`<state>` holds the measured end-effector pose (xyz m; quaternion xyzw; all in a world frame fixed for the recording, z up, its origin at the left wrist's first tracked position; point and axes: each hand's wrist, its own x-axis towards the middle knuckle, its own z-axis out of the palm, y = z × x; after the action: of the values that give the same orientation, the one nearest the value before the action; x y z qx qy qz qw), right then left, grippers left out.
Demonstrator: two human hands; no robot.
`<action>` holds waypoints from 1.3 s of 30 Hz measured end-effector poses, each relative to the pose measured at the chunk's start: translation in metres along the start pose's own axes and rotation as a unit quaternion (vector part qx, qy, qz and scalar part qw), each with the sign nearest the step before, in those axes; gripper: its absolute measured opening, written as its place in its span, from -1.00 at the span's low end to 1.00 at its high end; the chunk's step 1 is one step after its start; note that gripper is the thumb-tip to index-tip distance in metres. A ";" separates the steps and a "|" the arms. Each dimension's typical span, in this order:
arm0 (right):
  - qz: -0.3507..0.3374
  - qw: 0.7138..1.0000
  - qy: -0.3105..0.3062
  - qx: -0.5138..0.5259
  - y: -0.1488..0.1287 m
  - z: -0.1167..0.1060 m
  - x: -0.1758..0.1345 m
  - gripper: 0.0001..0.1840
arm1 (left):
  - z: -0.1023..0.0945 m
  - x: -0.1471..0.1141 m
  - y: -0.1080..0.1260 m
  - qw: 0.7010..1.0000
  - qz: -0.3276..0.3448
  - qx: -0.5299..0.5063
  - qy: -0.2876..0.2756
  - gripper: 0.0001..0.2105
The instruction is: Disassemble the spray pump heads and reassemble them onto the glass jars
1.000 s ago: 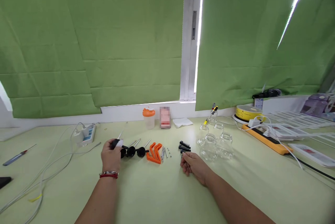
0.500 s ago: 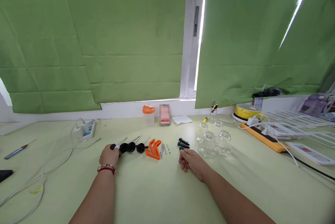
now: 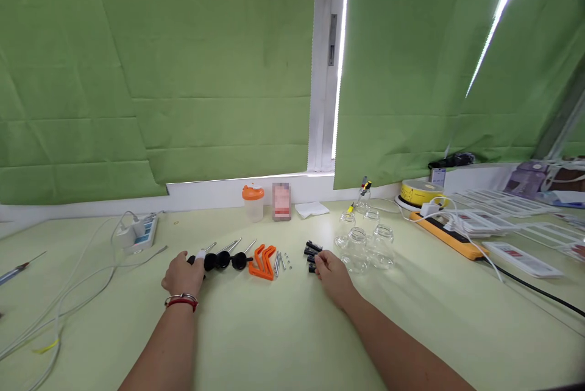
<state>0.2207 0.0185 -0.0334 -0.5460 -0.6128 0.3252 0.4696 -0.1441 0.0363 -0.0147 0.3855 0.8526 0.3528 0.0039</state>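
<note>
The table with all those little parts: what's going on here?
A person's left hand is at a black-and-white piece, beside round black pieces. The right hand has its fingertips at small black strips; whether it grips one is unclear. Orange brackets lie between the hands, and glass jars stand to the right.

I watch through a single camera worn on the person's head. From the near side it looks forward and down across the pale bench (image 3: pixel 256 342) toward the green blinds (image 3: pixel 205 74) and window frame (image 3: pixel 323 86) behind it. It takes in a wide sweep: bare forearms (image 3: pixel 159 342) run up from the bottom edge, with the left grip (image 3: pixel 183 274) left of centre and the right grip (image 3: pixel 334 275) right of it, both at middle range. The blinds fill much of the upper half.
</note>
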 end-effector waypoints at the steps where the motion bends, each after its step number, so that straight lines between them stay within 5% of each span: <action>1: -0.030 0.998 0.040 -0.032 0.000 -0.002 0.002 -0.77 | -0.002 -0.003 0.004 1.000 0.019 0.002 0.019 -0.44; 5: -0.078 0.988 0.102 -0.086 -0.003 -0.008 0.006 -0.82 | -0.007 -0.025 0.024 0.973 0.191 -0.019 0.132 -0.41; 8: -0.089 0.986 0.096 -0.107 -0.003 -0.009 0.006 -0.86 | -0.006 -0.049 0.042 0.924 0.360 -0.052 0.117 -0.39; 15: -0.034 0.992 0.072 -0.102 0.006 -0.009 0.010 -0.61 | 0.002 -0.114 0.071 0.766 0.608 -0.051 -0.204 -0.32; 19: -0.020 0.992 0.057 -0.114 0.010 -0.011 0.011 -0.44 | 0.009 -0.136 0.075 0.674 0.657 -0.012 -0.337 -0.21; 22: -0.065 0.986 0.042 -0.145 0.008 -0.012 0.009 -0.50 | 0.014 -0.141 0.075 0.629 0.665 0.021 -0.403 -0.23; 34: -0.119 0.972 -0.033 -0.198 0.011 -0.009 0.008 -0.80 | 0.016 -0.142 0.077 0.623 0.652 0.047 -0.430 -0.26; 39: -0.120 0.967 -0.056 -0.217 0.009 -0.007 0.007 -0.80 | 0.013 -0.143 0.075 0.648 0.626 0.007 -0.434 -0.25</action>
<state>0.2311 0.0260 -0.0377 -0.5384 -0.7549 0.1561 0.3405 0.0087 -0.0161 -0.0170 0.9364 0.3125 0.0576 0.1491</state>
